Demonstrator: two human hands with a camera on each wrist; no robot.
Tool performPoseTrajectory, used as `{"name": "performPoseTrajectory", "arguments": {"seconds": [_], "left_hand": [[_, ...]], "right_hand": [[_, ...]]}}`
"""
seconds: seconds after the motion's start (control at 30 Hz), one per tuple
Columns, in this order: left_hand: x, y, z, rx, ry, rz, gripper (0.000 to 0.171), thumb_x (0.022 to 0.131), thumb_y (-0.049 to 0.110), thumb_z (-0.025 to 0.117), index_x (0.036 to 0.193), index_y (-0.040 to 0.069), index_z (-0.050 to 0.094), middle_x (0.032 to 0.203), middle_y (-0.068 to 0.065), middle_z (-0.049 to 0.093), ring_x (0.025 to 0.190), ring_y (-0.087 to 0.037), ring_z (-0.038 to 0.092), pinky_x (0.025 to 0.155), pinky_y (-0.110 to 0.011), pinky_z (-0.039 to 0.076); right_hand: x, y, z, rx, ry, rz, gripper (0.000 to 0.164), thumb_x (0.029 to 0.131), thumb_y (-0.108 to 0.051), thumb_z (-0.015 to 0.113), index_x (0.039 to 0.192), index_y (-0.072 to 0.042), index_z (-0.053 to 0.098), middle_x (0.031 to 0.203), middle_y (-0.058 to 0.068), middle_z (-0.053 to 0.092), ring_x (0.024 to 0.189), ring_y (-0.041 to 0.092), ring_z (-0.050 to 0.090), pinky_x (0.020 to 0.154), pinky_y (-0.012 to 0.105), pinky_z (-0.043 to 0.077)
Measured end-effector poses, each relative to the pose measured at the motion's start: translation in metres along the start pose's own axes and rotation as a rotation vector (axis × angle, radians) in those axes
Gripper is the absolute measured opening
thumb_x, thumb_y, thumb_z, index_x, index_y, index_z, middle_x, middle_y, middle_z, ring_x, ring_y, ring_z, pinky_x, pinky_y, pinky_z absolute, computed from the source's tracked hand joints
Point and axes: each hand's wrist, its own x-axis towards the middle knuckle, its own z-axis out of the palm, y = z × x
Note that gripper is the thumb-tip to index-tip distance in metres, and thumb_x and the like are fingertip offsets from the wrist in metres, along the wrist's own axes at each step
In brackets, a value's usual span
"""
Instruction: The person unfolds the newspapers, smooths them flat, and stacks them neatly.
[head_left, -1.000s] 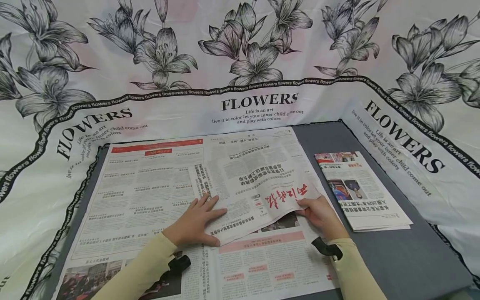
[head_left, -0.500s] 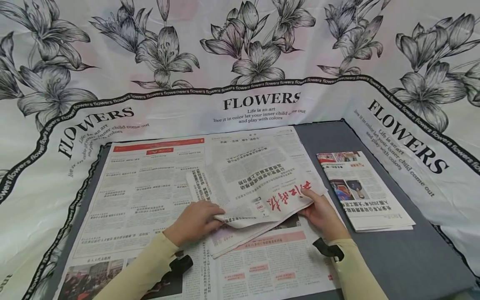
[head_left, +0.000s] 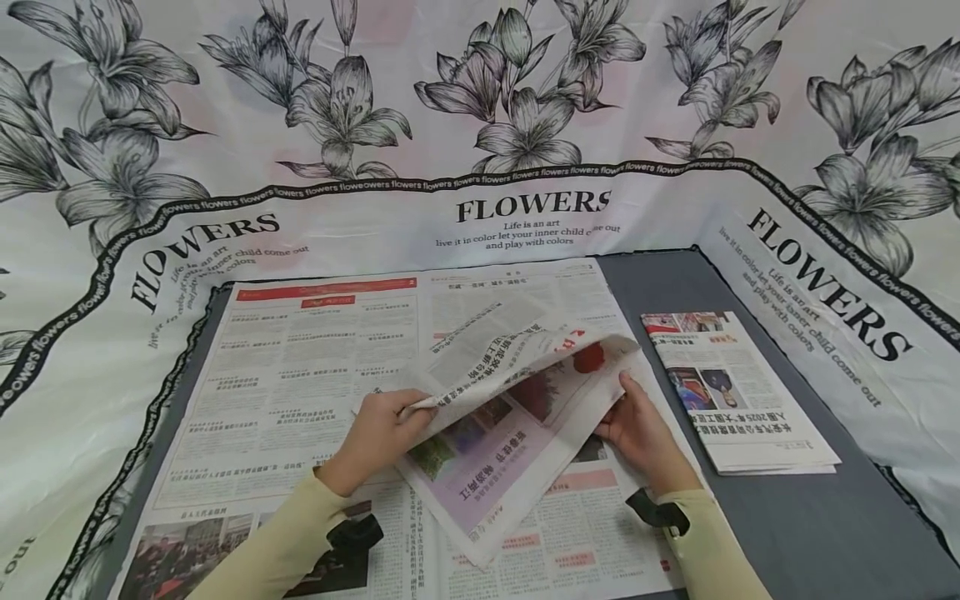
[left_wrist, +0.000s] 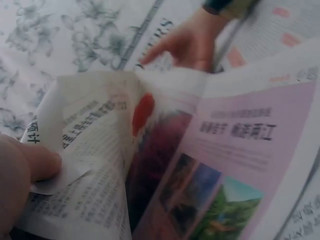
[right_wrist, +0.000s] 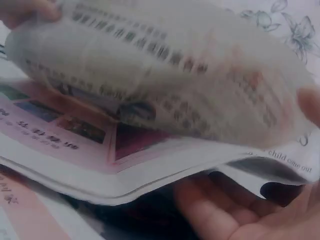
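One thin newspaper (head_left: 498, 462) is half open above big spread-out sheets (head_left: 315, 367). The left hand (head_left: 382, 433) pinches its top page (head_left: 495, 358) between thumb and finger, maybe so it won't flop down. The right hand (head_left: 643, 437) is loose, its thumb apart from the fingers, which sit under the lower pages (head_left: 480, 492), maybe to prop them up.

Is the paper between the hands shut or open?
Partly open: the left hand pinches the paper's top sheet and holds it raised, so the purple page inside shows.
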Motion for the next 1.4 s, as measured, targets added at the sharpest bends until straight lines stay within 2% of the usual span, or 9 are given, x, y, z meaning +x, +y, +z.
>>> {"name": "performPoseTrajectory", "arguments": {"seconds": [0.2, 0.4, 0.5, 0.6, 0.73, 0.9, 1.0, 1.23, 1.4], "left_hand": [[0.0, 0.009, -0.015, -0.192, 0.054, -0.155, 0.014, 0.094, 0.017, 0.064, 0.097, 0.007, 0.074, 0.08, -0.011, 0.07, 0.052, 0.0, 0.043, 0.05, -0.022, 0.039], [-0.005, 0.022, -0.029, -0.324, 0.098, -0.134, 0.014, 0.095, 0.011, 0.062, 0.094, 0.002, 0.072, 0.076, -0.012, 0.065, 0.052, -0.004, 0.049, 0.05, -0.024, 0.044], [-0.007, 0.025, -0.03, -0.346, 0.128, -0.131, 0.013, 0.094, 0.009, 0.062, 0.094, 0.0, 0.071, 0.075, -0.011, 0.063, 0.053, -0.004, 0.051, 0.05, -0.025, 0.046], [-0.011, 0.024, -0.029, -0.385, 0.192, -0.181, 0.015, 0.094, 0.009, 0.063, 0.098, -0.003, 0.071, 0.079, -0.008, 0.067, 0.057, -0.005, 0.059, 0.052, -0.026, 0.051], [-0.019, 0.018, -0.028, -0.457, 0.313, -0.278, 0.02, 0.094, 0.01, 0.063, 0.106, -0.005, 0.069, 0.083, 0.005, 0.072, 0.063, -0.008, 0.067, 0.054, -0.027, 0.055], [-0.031, 0.012, -0.037, -0.551, 0.424, -0.312, 0.023, 0.096, 0.009, 0.06, 0.111, -0.007, 0.066, 0.088, 0.007, 0.073, 0.069, -0.01, 0.071, 0.056, -0.027, 0.057], [-0.038, 0.009, -0.049, -0.584, 0.473, -0.33, 0.021, 0.098, 0.011, 0.058, 0.112, -0.003, 0.066, 0.091, 0.004, 0.074, 0.072, -0.011, 0.072, 0.058, -0.027, 0.058], [-0.055, -0.011, -0.082, -0.621, 0.609, -0.47, 0.013, 0.098, 0.015, 0.059, 0.107, 0.01, 0.066, 0.097, 0.008, 0.072, 0.079, -0.006, 0.071, 0.065, -0.02, 0.057], [-0.066, -0.032, -0.092, -0.552, 0.632, -0.61, 0.013, 0.098, 0.02, 0.059, 0.103, 0.008, 0.064, 0.077, 0.009, 0.066, 0.05, -0.001, 0.05, 0.048, -0.017, 0.042]], "right_hand": [[0.002, 0.004, 0.003, -0.049, -0.077, 0.071, 0.03, 0.107, -0.031, 0.023, 0.124, -0.024, 0.047, 0.11, -0.002, 0.072, 0.102, 0.017, 0.069, 0.085, 0.037, 0.056], [0.002, 0.006, 0.009, -0.077, -0.103, 0.11, 0.036, 0.108, -0.032, 0.023, 0.139, -0.02, 0.035, 0.112, 0.001, 0.072, 0.1, 0.021, 0.071, 0.084, 0.039, 0.058], [0.002, 0.007, 0.012, -0.059, -0.09, 0.132, 0.036, 0.108, -0.035, 0.023, 0.137, -0.019, 0.038, 0.111, 0.002, 0.073, 0.098, 0.021, 0.071, 0.082, 0.038, 0.058], [0.002, 0.01, 0.014, -0.033, -0.063, 0.163, 0.034, 0.108, -0.035, 0.024, 0.131, -0.019, 0.044, 0.108, 0.001, 0.072, 0.094, 0.019, 0.071, 0.079, 0.037, 0.059], [0.002, 0.015, 0.017, -0.1, -0.014, 0.182, 0.029, 0.107, -0.019, 0.034, 0.135, -0.011, 0.041, 0.104, 0.0, 0.071, 0.089, 0.018, 0.072, 0.076, 0.037, 0.059], [0.001, 0.021, 0.021, -0.288, -0.005, 0.154, 0.059, 0.094, 0.004, 0.048, 0.145, 0.005, 0.018, 0.097, -0.004, 0.071, 0.083, 0.014, 0.071, 0.071, 0.036, 0.059], [0.0, 0.021, 0.021, -0.341, 0.016, 0.137, 0.065, 0.091, 0.007, 0.052, 0.145, 0.007, 0.016, 0.093, -0.005, 0.072, 0.081, 0.012, 0.07, 0.069, 0.034, 0.059], [-0.005, 0.01, 0.014, -0.369, 0.075, 0.119, 0.07, 0.094, 0.004, 0.053, 0.151, 0.002, 0.012, 0.102, -0.007, 0.071, 0.087, 0.012, 0.071, 0.071, 0.033, 0.059], [-0.008, 0.004, 0.006, -0.366, 0.087, 0.093, 0.072, 0.095, 0.002, 0.054, 0.152, 0.002, 0.009, 0.103, -0.009, 0.07, 0.088, 0.011, 0.07, 0.072, 0.033, 0.059]]}}
